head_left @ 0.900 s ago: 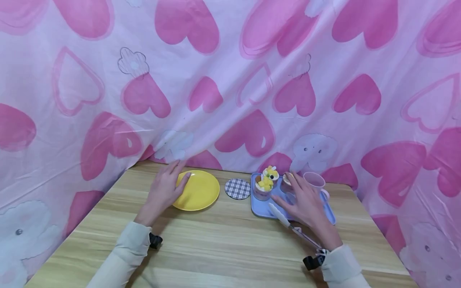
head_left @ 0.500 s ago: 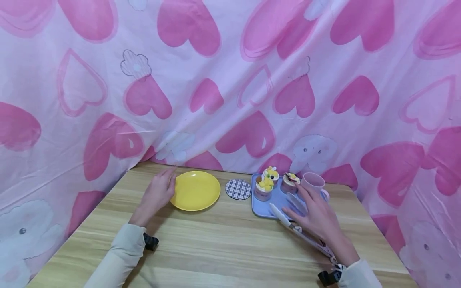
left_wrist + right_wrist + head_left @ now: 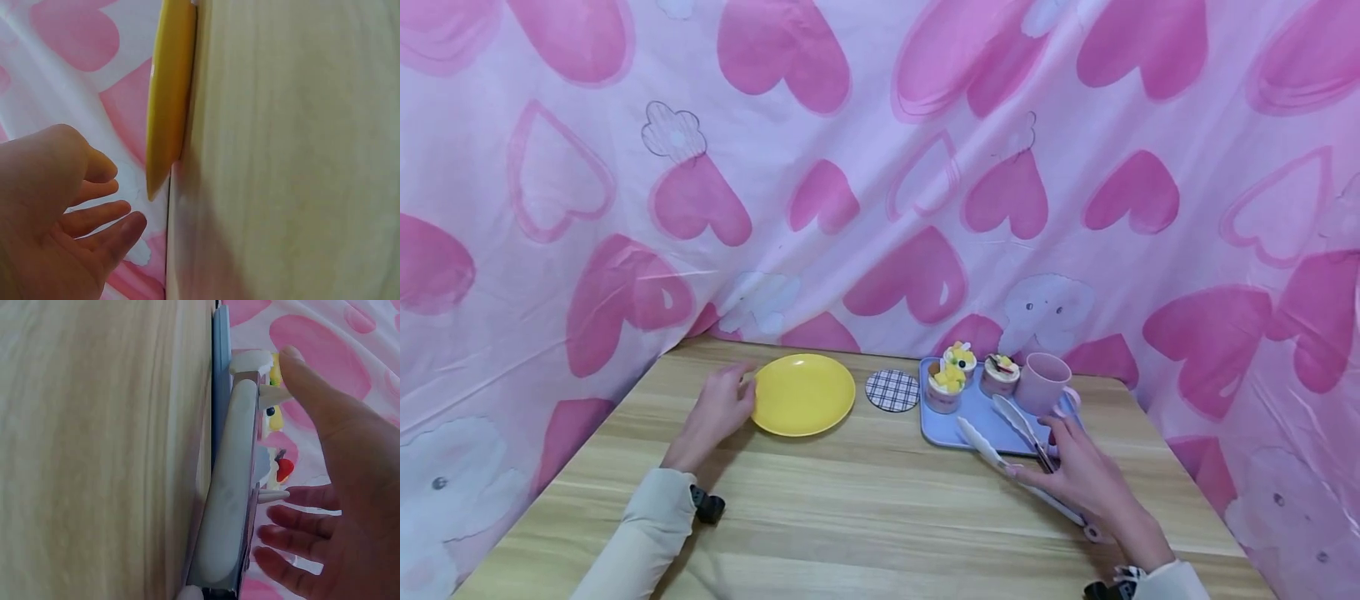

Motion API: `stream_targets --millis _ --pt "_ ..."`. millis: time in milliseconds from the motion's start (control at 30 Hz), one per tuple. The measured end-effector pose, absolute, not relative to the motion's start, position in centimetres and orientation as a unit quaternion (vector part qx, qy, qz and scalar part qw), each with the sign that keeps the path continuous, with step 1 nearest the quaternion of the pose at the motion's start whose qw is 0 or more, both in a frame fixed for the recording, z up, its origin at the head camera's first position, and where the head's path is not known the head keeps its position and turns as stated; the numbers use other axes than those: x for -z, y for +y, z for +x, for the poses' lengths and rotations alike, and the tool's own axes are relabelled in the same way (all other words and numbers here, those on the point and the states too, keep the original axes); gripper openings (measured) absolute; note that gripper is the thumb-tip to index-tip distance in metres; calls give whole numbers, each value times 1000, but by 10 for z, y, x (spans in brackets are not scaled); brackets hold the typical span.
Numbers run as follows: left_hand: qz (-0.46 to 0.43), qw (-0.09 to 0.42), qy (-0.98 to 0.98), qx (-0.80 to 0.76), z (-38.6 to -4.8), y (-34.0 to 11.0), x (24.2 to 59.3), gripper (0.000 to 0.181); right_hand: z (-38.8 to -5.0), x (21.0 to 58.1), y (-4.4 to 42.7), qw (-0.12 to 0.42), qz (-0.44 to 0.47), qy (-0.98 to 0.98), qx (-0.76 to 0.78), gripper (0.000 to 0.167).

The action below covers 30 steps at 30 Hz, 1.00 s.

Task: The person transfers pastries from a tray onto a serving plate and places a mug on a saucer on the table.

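Observation:
My left hand (image 3: 717,412) is beside the left rim of a yellow plate (image 3: 805,396). In the left wrist view its loosely bent fingers (image 3: 94,219) are apart from the plate. My right hand (image 3: 1086,475) hovers with spread thumb and fingers over a pair of tongs (image 3: 979,442). The tongs lie spread open, white tips on a blue tray (image 3: 936,435) and handle end over the table. In the right wrist view the pale tong handle (image 3: 228,481) runs beside the hand, and the fingers do not close round it.
Several dessert cups stand on the tray, among them one with yellow topping (image 3: 945,392) and one with darker topping (image 3: 1000,375). A pink mug (image 3: 1043,383) is at the tray's right. Between plate and tray lies a checked round coaster (image 3: 892,391). A heart-print curtain (image 3: 910,275) hangs behind the table.
My right hand has drawn back from the dessert cups toward the tongs' handle, uncovering the cups and mug. My left hand has moved off the plate to its left side.

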<state>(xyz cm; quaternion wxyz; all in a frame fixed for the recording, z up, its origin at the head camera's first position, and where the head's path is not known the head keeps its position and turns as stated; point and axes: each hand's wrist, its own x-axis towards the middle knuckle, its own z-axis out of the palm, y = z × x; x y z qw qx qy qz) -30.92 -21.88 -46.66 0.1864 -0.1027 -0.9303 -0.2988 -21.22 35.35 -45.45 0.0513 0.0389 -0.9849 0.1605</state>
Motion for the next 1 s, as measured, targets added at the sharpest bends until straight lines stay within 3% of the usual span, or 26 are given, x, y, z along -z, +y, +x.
stream_targets --millis 267,433,767,1000 --pt "-99 142 -930 324 -307 -223 476 41 -204 458 359 -15 19 -982 -187 116" --pt "-90 115 -930 337 -308 -223 478 44 -203 462 364 -42 -5 -982 -183 119" --pt "-49 86 -932 349 -313 -225 480 45 -208 465 367 -54 0 -974 -221 117" --pt "-34 64 -933 352 -311 -225 480 49 -207 471 371 -13 36 -970 -240 112"
